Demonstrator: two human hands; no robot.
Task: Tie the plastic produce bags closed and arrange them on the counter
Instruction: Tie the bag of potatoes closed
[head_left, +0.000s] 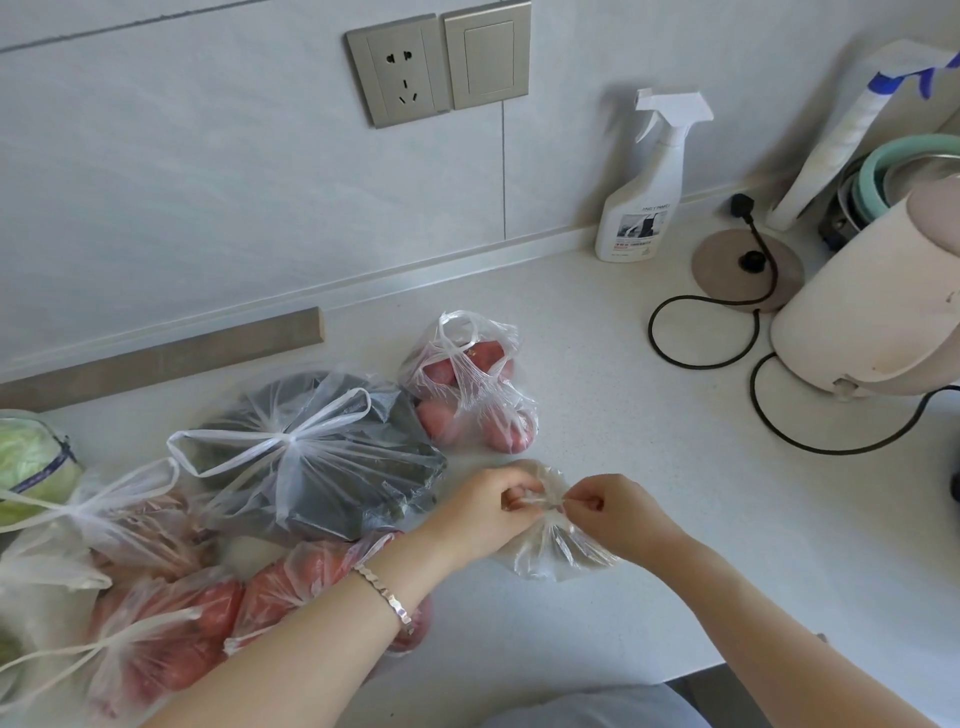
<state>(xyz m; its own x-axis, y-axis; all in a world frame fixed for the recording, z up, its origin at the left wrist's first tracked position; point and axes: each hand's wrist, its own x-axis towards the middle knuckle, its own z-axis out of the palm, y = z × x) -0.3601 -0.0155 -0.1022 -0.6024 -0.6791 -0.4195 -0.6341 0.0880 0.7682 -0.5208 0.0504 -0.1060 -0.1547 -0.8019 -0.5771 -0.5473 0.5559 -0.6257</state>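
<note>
**Both hands pinch the top of a little bag**

I see the left hand (485, 512) and the right hand (613, 512) close together over the counter (623, 415). The fingers of both hands are curled in tight. They pinch the bunched top of the clear bag (558, 553). A twisted bit of plastic runs from one set of fingers to the other. The rest of the clear bag fans out just below the fingers, on my side, and lies on the counter. I cannot tell what is inside it.

Just past the fingers, farther from me, sits the red bag (467, 384) with its handles tied. To the left of the left fingers is the dark bag (322, 452), tied too. Under the left wrist lies the tomato bag (291, 577). A bracelet (387, 597) is on that wrist. Far past the right fingers stand a spray bottle (644, 197) and a kettle (872, 312).
</note>
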